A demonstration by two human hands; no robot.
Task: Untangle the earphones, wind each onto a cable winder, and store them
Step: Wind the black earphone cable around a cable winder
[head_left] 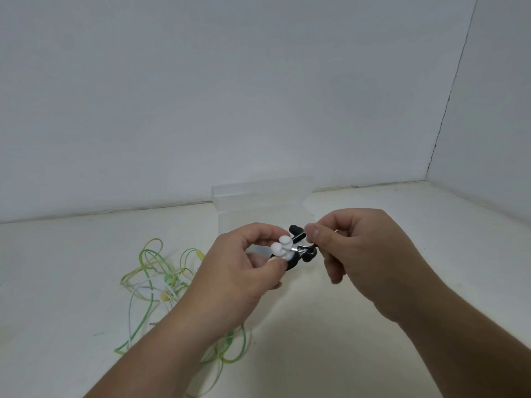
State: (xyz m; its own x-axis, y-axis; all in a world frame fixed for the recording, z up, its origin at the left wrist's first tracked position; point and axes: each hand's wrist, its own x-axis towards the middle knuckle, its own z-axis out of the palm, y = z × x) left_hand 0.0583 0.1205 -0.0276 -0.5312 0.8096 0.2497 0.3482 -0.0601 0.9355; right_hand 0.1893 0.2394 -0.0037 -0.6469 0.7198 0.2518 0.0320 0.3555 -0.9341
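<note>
White earphones (283,248) on a black cable winder (296,264), held in both hands at mid-frame above the bench (71,282).

The left hand (238,271) curls thumb and fingers round the winder, with the white earbuds under its fingertips. The right hand (365,254) is narrowed to a thumb-and-forefinger pinch on the winder's right end, beside a silver plug (300,249). A clear box (258,202) stands just behind. Tangled green and yellow earphones (149,271) lie on the bench at lower left, partly under the left forearm.
</note>
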